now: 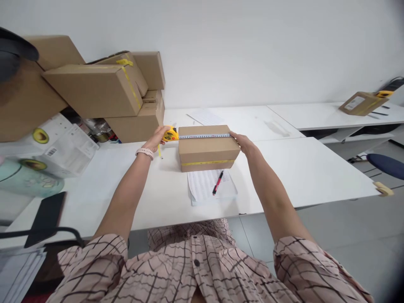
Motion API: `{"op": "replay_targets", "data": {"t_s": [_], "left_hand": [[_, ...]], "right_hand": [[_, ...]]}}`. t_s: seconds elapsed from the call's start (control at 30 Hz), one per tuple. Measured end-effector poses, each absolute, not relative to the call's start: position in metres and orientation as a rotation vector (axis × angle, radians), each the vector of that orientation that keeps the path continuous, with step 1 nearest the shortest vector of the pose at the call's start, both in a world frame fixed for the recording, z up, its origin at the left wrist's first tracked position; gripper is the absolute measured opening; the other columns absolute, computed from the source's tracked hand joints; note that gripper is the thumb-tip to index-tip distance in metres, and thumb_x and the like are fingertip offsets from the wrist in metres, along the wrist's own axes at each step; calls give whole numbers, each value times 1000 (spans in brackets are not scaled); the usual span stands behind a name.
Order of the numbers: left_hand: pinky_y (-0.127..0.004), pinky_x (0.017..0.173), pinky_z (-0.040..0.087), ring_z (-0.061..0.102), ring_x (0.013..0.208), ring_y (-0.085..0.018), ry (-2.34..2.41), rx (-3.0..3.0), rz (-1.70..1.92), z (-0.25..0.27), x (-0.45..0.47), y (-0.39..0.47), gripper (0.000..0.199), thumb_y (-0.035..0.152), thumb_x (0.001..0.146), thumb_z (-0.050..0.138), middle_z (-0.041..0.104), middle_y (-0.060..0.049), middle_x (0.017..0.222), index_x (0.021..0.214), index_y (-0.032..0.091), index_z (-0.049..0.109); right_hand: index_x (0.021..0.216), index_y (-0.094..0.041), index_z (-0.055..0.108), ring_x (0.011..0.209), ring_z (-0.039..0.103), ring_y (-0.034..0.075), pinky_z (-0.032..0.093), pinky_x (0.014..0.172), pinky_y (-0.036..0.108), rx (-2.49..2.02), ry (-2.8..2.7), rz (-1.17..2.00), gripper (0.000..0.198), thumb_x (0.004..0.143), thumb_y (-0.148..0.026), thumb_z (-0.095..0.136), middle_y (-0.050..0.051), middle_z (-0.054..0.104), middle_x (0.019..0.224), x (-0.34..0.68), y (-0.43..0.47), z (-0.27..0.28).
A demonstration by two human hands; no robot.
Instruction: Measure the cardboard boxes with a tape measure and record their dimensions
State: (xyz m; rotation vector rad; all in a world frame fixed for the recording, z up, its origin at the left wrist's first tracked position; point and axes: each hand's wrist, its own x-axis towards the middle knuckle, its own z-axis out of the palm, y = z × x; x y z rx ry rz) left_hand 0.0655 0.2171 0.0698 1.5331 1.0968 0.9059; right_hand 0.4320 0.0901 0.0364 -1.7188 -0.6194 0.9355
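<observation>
A closed cardboard box (208,148) lies on the white table, with yellow tape along its near side. My left hand (156,138) is wrapped round a yellow tape measure (171,134) just beyond the box's left end. The pulled-out blade (204,136) runs straight across the top of the box to its right edge. There my right hand (243,143) pinches the blade's end, fingers resting against the box's right side. Partly under the near side of the box lie printed sheets (198,187), and a red and black pen (217,182) rests on them.
Cardboard boxes (91,90) are stacked at the back left. Left of me stand a white avocado-printed carton (59,143), a mint-green bottle (28,179) and a dark phone (47,214). Far right, another small box (360,103) sits on a white surface near a blue stool (386,165).
</observation>
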Motion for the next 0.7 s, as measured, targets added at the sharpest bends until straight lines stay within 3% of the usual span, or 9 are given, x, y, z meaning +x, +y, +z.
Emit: {"op": "replay_targets", "data": {"t_s": [0.4,0.7], "left_hand": [[-21,49,33,57,75,-14,1119,1577,824,74,52,213,43,52,79,61,62,-7,110,107,19,65],[-21,55,36,59,83,-16,1110,1568,863,80,39,186,53,51,75,68,66,-7,105,114,17,59]], "right_hand": [[79,-15,67,77,65,19,52,63,31,-1803,-610,861,34,78,-46,79,13,71,96,434,89,39],[61,-18,57,66,56,14,48,65,28,-1932,-790,638,36,77,-39,81,3,61,64,439,95,55]]}}
